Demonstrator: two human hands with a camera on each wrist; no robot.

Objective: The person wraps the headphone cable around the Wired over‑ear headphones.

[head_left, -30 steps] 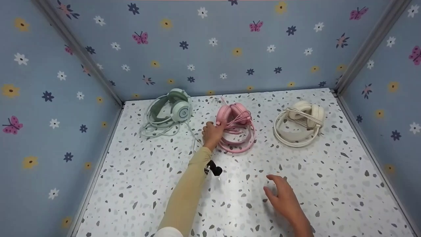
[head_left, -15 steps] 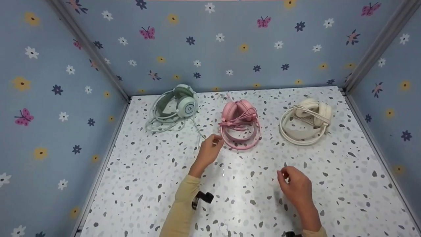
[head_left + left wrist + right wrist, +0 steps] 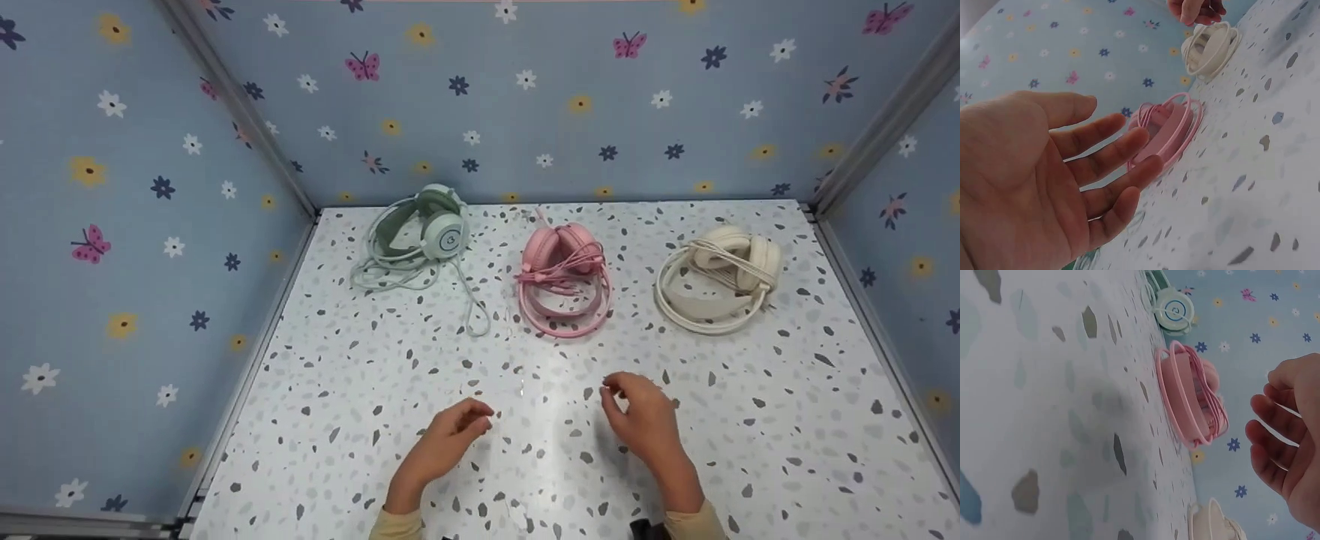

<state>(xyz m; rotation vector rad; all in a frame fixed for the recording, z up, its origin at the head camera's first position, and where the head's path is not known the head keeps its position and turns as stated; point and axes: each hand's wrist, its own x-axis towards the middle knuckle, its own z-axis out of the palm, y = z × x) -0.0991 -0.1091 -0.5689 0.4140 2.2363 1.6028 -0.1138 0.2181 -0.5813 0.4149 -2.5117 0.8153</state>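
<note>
Three pairs of headphones lie in a row at the back of the speckled table. The green headphones (image 3: 448,236) are at the left, their loose cable trailing forward. Pink headphones (image 3: 564,311) with a bundled cable are in the middle, and cream headphones (image 3: 761,262) at the right. My left hand (image 3: 444,444) is over the front of the table, its fingers relaxed and palm bare in the left wrist view. Across from it, my right hand (image 3: 645,418) has loosely bent fingers with nothing between them. Both hands are nearest to the pink headphones, well in front of them.
Blue flowered panels (image 3: 495,112) stand behind the table (image 3: 360,420) and along both sides. Grey metal posts (image 3: 247,112) join the panels at the corners. The green cable's loop (image 3: 480,330) lies between the green and pink headphones.
My left hand has left the pink headphones and drawn back toward the table's front. The right hand stays near the front, its fingers now more bent. The headphones stay in place.
</note>
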